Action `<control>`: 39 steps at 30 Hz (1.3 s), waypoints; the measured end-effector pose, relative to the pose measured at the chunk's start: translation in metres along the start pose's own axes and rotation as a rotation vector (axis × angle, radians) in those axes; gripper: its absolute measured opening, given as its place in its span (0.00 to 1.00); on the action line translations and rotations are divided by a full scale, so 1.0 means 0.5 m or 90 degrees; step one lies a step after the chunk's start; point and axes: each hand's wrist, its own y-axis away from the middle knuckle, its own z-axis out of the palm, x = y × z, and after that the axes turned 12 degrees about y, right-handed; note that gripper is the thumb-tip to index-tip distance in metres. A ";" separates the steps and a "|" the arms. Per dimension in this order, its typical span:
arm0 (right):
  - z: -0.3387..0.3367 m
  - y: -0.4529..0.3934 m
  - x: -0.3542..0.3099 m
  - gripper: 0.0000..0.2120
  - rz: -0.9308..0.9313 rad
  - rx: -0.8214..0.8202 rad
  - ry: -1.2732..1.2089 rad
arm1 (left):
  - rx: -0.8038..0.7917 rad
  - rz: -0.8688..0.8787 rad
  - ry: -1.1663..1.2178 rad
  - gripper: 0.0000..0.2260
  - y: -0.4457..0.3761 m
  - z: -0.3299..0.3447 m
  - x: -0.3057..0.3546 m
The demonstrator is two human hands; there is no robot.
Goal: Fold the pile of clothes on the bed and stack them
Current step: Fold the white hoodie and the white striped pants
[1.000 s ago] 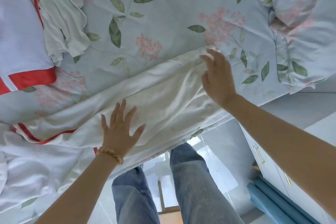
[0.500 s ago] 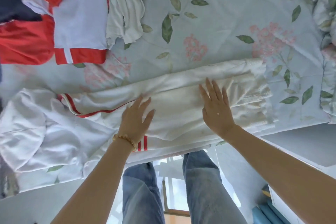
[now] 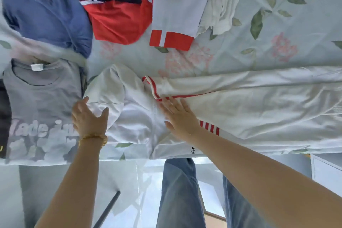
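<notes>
Your long white garment with red stripes (image 3: 240, 105) lies along the bed's near edge. Your right hand (image 3: 178, 116) presses flat on it, fingers straight; your left hand (image 3: 88, 118) rests open on its bunched white end, beside a folded grey printed T-shirt (image 3: 40, 109).

both hands slid left along white garment (image 3: 240, 109), left hand (image 3: 88, 118) at its sleeve
</notes>
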 end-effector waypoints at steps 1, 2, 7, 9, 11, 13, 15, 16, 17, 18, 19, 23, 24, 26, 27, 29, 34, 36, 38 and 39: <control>0.003 -0.015 -0.004 0.32 0.018 -0.020 0.001 | -0.029 -0.005 -0.008 0.33 -0.017 -0.003 -0.018; 0.005 -0.027 -0.006 0.32 0.030 -0.038 0.001 | -0.062 -0.015 -0.012 0.35 -0.033 -0.003 -0.036; -0.016 -0.046 0.009 0.34 -0.012 -0.105 -0.041 | -0.175 -0.057 0.057 0.28 -0.089 0.013 -0.086; -0.046 -0.044 0.025 0.32 -0.024 -0.130 -0.181 | -0.158 -0.019 0.131 0.20 -0.093 0.001 -0.074; -0.080 -0.035 0.035 0.27 0.046 -0.127 -0.424 | -0.146 0.021 0.246 0.13 -0.079 -0.036 -0.042; -0.112 -0.017 0.040 0.21 0.158 -0.106 -0.620 | -0.184 0.049 0.368 0.08 -0.046 -0.089 0.005; -0.136 0.014 0.051 0.17 0.246 -0.075 -0.720 | -0.254 0.064 0.474 0.09 0.007 -0.139 0.064; -0.146 0.035 0.060 0.16 0.272 -0.051 -0.774 | -0.300 0.080 0.505 0.10 0.039 -0.160 0.100; -0.155 0.058 0.073 0.16 0.288 -0.019 -0.830 | -0.351 0.102 0.528 0.10 0.072 -0.174 0.138; -0.163 0.084 0.088 0.15 0.300 0.019 -0.883 | -0.405 0.124 0.549 0.11 0.105 -0.178 0.175; -0.171 0.111 0.102 0.16 0.317 0.056 -0.927 | -0.462 0.141 0.564 0.11 0.139 -0.173 0.212; -0.176 0.219 0.161 0.18 0.439 0.169 -1.033 | -0.684 0.235 0.434 0.16 0.283 -0.085 0.343; -0.170 0.241 0.174 0.21 0.468 0.174 -1.051 | -0.734 0.258 0.395 0.17 0.312 -0.053 0.364; -0.139 0.272 0.204 0.26 0.520 0.164 -1.127 | -0.779 0.298 0.292 0.20 0.342 0.010 0.387; -0.121 0.281 0.216 0.27 0.546 0.156 -1.166 | -0.761 0.316 0.240 0.21 0.340 0.039 0.388; -0.087 0.290 0.232 0.26 0.588 0.130 -1.162 | -0.675 0.339 0.189 0.20 0.315 0.083 0.373; -0.023 0.288 0.220 0.26 0.499 0.180 -0.739 | -0.456 0.372 0.086 0.18 0.198 0.137 0.285; -0.019 0.283 0.215 0.12 0.467 0.234 -0.600 | -0.400 0.404 -0.011 0.21 0.146 0.154 0.259; -0.025 0.291 0.221 0.06 0.453 0.271 -0.562 | -0.392 0.415 -0.105 0.23 0.099 0.171 0.244; -0.031 0.299 0.230 0.06 0.441 0.281 -0.562 | -0.399 0.411 -0.144 0.23 0.078 0.180 0.238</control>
